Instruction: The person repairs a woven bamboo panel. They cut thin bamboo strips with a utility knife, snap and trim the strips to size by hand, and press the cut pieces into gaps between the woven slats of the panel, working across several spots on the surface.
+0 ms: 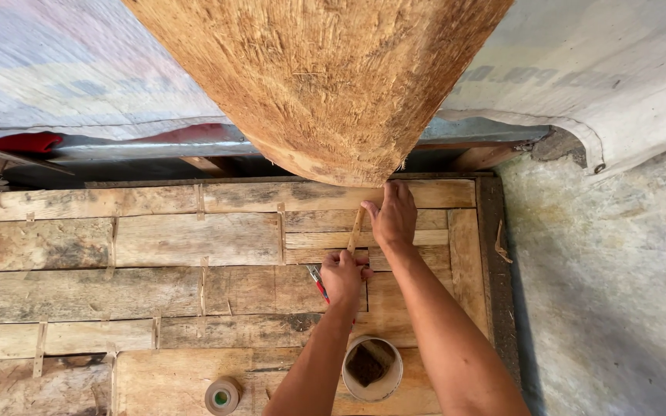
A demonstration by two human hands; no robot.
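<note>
My left hand [342,277] is closed around a red-handled tool [317,283] and rests against the lower part of a thin bamboo strip [357,227]. The strip stands nearly upright across the flattened bamboo panel [156,239]. At the strip's upper end my right hand [391,216] presses flat on the panel, fingers together. Directly above both hands hangs the rounded underside of a large rough wooden hull [325,77].
A small round container [372,367] with dark contents stands between my forearms. A roll of tape [222,396] lies at the panel's bottom edge. Grey concrete floor [610,285] runs along the right. Tarpaulin sheets [63,62] hang behind, with a red cloth [25,142] at far left.
</note>
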